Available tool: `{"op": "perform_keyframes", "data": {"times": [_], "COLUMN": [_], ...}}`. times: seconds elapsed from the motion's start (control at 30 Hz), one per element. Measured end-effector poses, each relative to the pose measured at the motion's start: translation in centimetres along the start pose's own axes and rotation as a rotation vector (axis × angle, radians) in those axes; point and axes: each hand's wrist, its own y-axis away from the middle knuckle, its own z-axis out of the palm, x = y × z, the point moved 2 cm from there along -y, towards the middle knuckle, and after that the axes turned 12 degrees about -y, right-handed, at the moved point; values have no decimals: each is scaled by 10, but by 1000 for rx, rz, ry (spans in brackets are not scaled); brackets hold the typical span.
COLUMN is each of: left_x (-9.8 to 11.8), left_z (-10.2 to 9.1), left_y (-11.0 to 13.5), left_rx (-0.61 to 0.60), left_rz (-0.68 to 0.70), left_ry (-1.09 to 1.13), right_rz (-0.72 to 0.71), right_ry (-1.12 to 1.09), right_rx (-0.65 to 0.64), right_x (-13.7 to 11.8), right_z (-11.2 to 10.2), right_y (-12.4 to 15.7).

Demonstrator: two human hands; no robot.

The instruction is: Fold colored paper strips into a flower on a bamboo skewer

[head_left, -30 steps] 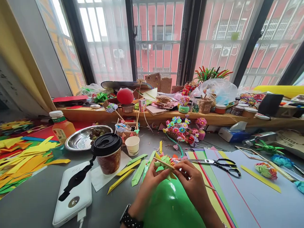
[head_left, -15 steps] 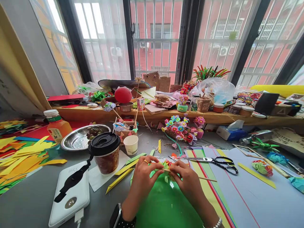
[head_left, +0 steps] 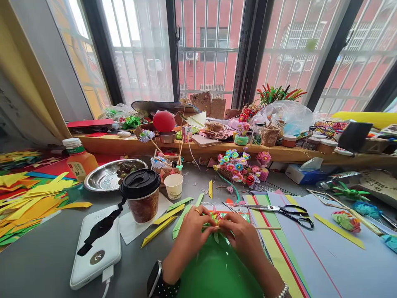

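Observation:
My left hand (head_left: 196, 227) and my right hand (head_left: 238, 231) are close together in front of me, fingertips pinched. Between them runs a thin wooden stick (head_left: 268, 228), lying nearly level, its right end sticking out past my right hand. Pink, yellow and green folded paper (head_left: 216, 215) shows at the fingertips, partly hidden by my fingers. A pale green strip end (head_left: 216, 237) hangs below the pinch. Underneath both hands is a glossy green surface (head_left: 220, 273). Black-handled scissors (head_left: 281, 210) lie to the right of my right hand.
Left stand a lidded coffee cup (head_left: 141, 196), a paper cup (head_left: 173, 186), a white power bank (head_left: 96, 252) and a metal plate (head_left: 93, 178). Yellow and green paper strips (head_left: 163, 225) lie beside my left hand. Coloured sheets (head_left: 328, 248) spread right. Crochet flowers (head_left: 234, 165) stand behind.
The stick has turned from a slant to nearly level. My hands have drawn slightly closer together around the paper. The whole view has shifted a little.

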Motion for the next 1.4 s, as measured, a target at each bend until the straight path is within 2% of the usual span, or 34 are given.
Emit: {"op": "perform_keyframes", "data": {"times": [0.27, 0.43, 0.53, 0.73, 0.93, 1.03, 1.23, 1.4], "left_x": [2, 4, 4, -1, -1, 1, 4, 7], "left_z": [-3, -3, -3, -5, -8, -7, -5, -4], "left_y": [-1, -2, -1, -1, 2, 3, 2, 3], "left_rx": [-10, 31, 76, 115, 178, 221, 271, 288], "left_rz": [13, 61, 88, 170, 212, 211, 241, 260], "left_ry": [-146, -212, -221, -220, -250, -252, -223, -243], "right_rz": [138, 158, 112, -83, -140, -75, 163, 224], "right_ry": [-208, -254, -206, -74, -52, -90, -273, -322], "right_rx": [-70, -50, -11, 122, 182, 153, 41, 64], "right_x": [-6, -5, -1, -3, -11, -9, -7, -9], "right_z": [-4, -5, -4, -5, -10, -9, -6, -9], "right_y": [-2, -3, -3, -1, -1, 0, -2, -4]}}
